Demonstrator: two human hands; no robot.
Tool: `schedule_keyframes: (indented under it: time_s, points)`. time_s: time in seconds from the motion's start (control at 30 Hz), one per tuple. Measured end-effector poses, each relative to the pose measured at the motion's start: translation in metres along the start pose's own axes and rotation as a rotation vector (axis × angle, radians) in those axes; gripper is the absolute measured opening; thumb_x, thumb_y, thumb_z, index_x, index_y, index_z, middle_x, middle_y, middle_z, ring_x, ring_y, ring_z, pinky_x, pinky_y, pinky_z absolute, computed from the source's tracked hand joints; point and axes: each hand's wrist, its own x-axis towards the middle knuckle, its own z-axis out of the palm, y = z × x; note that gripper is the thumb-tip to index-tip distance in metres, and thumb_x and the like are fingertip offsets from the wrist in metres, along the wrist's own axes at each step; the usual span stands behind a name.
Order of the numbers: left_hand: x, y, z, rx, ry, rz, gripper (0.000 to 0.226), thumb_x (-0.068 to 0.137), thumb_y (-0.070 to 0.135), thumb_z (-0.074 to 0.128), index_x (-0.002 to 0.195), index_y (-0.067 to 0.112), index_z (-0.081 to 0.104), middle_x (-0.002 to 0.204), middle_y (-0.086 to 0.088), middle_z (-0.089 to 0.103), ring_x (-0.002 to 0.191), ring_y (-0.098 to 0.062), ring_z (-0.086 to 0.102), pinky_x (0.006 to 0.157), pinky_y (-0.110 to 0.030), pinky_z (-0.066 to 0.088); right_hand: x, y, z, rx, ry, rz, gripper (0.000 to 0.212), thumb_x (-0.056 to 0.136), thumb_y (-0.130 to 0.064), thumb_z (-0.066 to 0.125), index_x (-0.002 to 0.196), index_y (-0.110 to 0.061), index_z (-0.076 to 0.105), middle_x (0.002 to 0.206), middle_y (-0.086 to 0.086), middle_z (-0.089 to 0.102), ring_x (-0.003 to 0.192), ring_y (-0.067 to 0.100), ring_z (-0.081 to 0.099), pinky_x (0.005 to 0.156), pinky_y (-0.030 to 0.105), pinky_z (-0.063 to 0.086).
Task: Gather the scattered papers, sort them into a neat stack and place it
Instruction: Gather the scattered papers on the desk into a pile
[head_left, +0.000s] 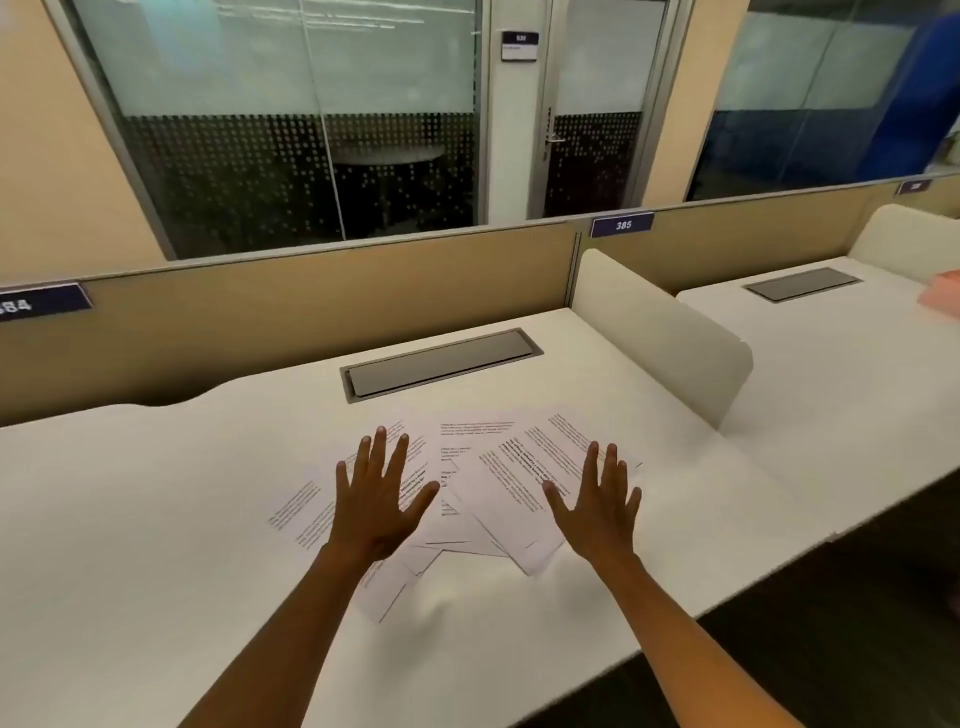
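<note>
Both open hands (379, 499) over scattered papers (467, 478)

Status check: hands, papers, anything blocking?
Left hand and right hand open, fingers spread over the pile. White printed paper sheets scattered, overlapping, unstacked on the white desk. Nothing blocking.

Plain white desk (156, 519), pretty bare. A messy fan of printed papers (467, 483) lies flat near the middle, sheets overlapping at odd angles. Behind them sits a grey cable hatch (441, 361) set flush into the top, closed I think.
</note>
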Motion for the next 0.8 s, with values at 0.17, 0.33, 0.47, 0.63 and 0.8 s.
schedule_keyframes:
  time_s: [0.17, 0.33, 0.47, 0.63, 0.8]
  points:
    - [0.038, 0.013, 0.023, -0.016, -0.028, -0.034, 0.112, 0.061, 0.089, -0.016, 0.155, 0.03, -0.003, 0.164, -0.002, -0.013, 0.152, -0.024, -0.011, 0.121, -0.055, -0.001, 0.039, 0.019, 0.019, -0.021, -0.026, 0.058, 0.098, 0.084, -0.075, 0.031, 0.153, -0.021, -0.012, 0.163, 0.009, -0.012, 0.151, 0.032, -0.002, 0.118, 0.058, 0.005]
    - [0.077, 0.031, 0.047, -0.011, -0.173, -0.031, 0.102, 0.072, 0.087, 0.004, 0.155, 0.028, -0.003, 0.165, -0.003, -0.01, 0.152, -0.023, -0.011, 0.121, -0.053, -0.003, 0.077, 0.046, 0.037, -0.018, -0.081, 0.13, 0.099, 0.084, -0.076, 0.031, 0.153, -0.02, -0.013, 0.163, 0.011, -0.012, 0.151, 0.033, -0.004, 0.117, 0.058, 0.002]
    - [0.106, 0.044, 0.068, 0.003, -0.289, -0.036, 0.091, 0.086, 0.075, 0.033, 0.156, 0.027, 0.0, 0.165, -0.006, -0.002, 0.153, -0.025, -0.006, 0.122, -0.053, 0.0, 0.101, 0.067, 0.048, -0.021, -0.114, 0.189, 0.102, 0.083, -0.076, 0.035, 0.153, -0.02, -0.014, 0.163, 0.013, -0.011, 0.15, 0.033, -0.005, 0.117, 0.059, 0.002]
    - [0.135, 0.06, 0.094, 0.036, -0.395, -0.007, 0.098, 0.081, 0.078, 0.04, 0.156, 0.026, 0.004, 0.165, -0.008, 0.002, 0.153, -0.026, -0.002, 0.122, -0.053, 0.003, 0.124, 0.087, 0.06, -0.023, -0.143, 0.238, 0.106, 0.08, -0.077, 0.038, 0.153, -0.02, -0.014, 0.163, 0.013, -0.008, 0.15, 0.032, -0.005, 0.118, 0.059, 0.002]
    - [0.152, 0.074, 0.112, 0.049, -0.452, 0.035, 0.108, 0.074, 0.078, 0.053, 0.156, 0.026, 0.005, 0.165, -0.01, -0.001, 0.153, -0.028, -0.003, 0.121, -0.054, 0.004, 0.137, 0.093, 0.069, -0.029, -0.131, 0.25, 0.108, 0.077, -0.08, 0.039, 0.153, -0.021, -0.009, 0.162, 0.015, 0.003, 0.15, 0.033, 0.002, 0.118, 0.057, 0.003]
